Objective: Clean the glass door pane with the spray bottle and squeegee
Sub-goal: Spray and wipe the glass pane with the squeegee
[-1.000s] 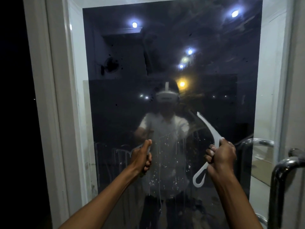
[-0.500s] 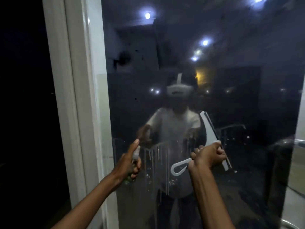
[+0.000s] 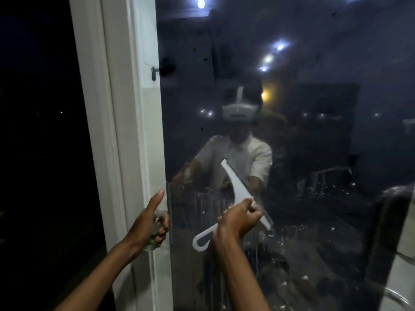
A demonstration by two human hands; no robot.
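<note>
The dark glass door pane [image 3: 303,153] fills the view and mirrors me. Wet streaks and droplets [image 3: 202,212] run down its lower part. My left hand [image 3: 148,223] grips a small clear spray bottle [image 3: 157,225] beside the pane's left edge, the index finger lifted above the nozzle. My right hand [image 3: 238,218] grips the handle of a white squeegee [image 3: 238,187]. Its blade slants from upper left to lower right against the wet glass, and the looped handle end sticks out at lower left.
The white door frame [image 3: 125,131] stands upright at the left with a small dark hook [image 3: 153,74] on its inner edge. Darkness lies beyond it. A blurred door handle [image 3: 390,221] shows at the lower right.
The view has shifted left, bringing the frame toward the centre. Both hands moved left across the pane. The squeegee swung from upright to slanted and sits on the wet streaks.
</note>
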